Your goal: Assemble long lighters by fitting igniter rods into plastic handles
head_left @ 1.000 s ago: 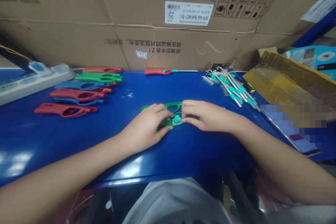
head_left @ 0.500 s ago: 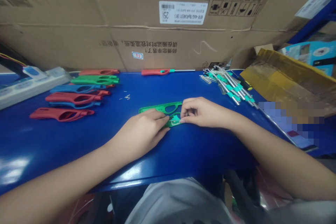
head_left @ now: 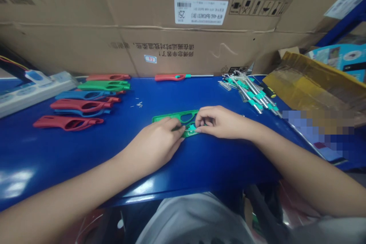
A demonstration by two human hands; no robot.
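Note:
Two green lighter casing halves lie side by side on the blue table in front of me. The far green half (head_left: pixel 186 116) shows its open inner side and finger loop. Inside the near green half (head_left: pixel 187 135) sit a teal trigger piece (head_left: pixel 192 127) and a thin white wire. My left hand (head_left: pixel 161 137) covers the left ends, its fingers closed on the near half. At the other end, my right hand (head_left: pixel 214 122) has its fingers curled and pinched at the near half, beside the teal piece. Its fingertips hide part of what they grip.
Red, blue and green lighter casings (head_left: pixel 82 104) lie at the left by a white power strip (head_left: pixel 25 95). An assembled red lighter (head_left: pixel 170 77) rests at the back. Metal lighter tubes (head_left: pixel 251 93) are piled right, near a yellow-taped carton (head_left: pixel 317 84). Tiny pins (head_left: pixel 139 104) lie mid-table.
Both hands stay at the green casing halves. My left fingers have shifted slightly around the near half, and the right fingertips have moved only a little. The view has shifted slightly.

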